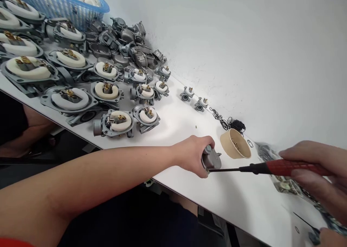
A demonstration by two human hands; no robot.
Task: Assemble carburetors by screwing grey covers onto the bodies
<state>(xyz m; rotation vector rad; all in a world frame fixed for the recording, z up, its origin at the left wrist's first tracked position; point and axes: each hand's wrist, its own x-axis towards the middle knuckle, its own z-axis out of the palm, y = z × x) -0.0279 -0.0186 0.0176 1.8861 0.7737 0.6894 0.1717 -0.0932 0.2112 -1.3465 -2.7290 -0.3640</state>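
My left hand (191, 153) is closed around a grey metal carburetor (213, 160) above the white table. Its float bowl faces up and to the right. In my right hand (320, 178) is a screwdriver (287, 167) with a red and black handle. The tip of its thin shaft meets a small brass-coloured screw at the carburetor's lower edge, close to my left fingertips. Beyond the carburetor stands a tan paper cup (230, 146) with small brass parts inside. One tiny brass piece (196, 126) lies on the table nearby.
Several carburetor bodies with white floats (119, 120) stand in rows at left. Behind them are piled float bowls (127, 41) and a blue basket (73, 8). Black rubber rings (221, 120) lie along the wall. Bagged parts (287, 186) and another person's hand (332, 238) are at right.
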